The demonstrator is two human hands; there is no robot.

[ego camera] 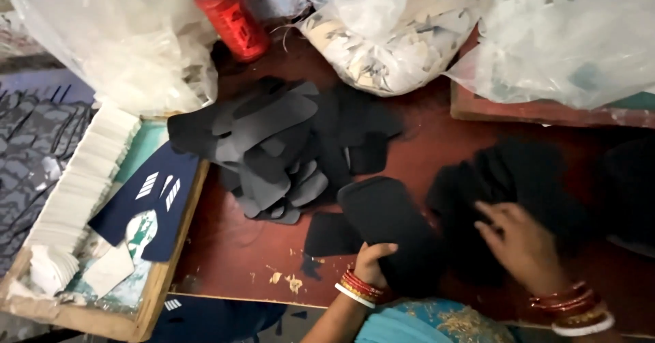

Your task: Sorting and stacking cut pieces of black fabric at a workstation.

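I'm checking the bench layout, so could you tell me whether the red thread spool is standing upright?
No, the red thread spool lies tilted on its side against a clear plastic bag, its open end facing the camera.

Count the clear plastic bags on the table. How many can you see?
3. One large bag lies at the top left, one bag of pale scraps at top centre, and one at the top right. Others may lie outside the view.

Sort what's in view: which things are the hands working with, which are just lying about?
In hand:
left hand holding black stack
right hand on black pile

Lying about:
grey cut pieces
red thread spool
plastic bags
wooden tray
white card stack
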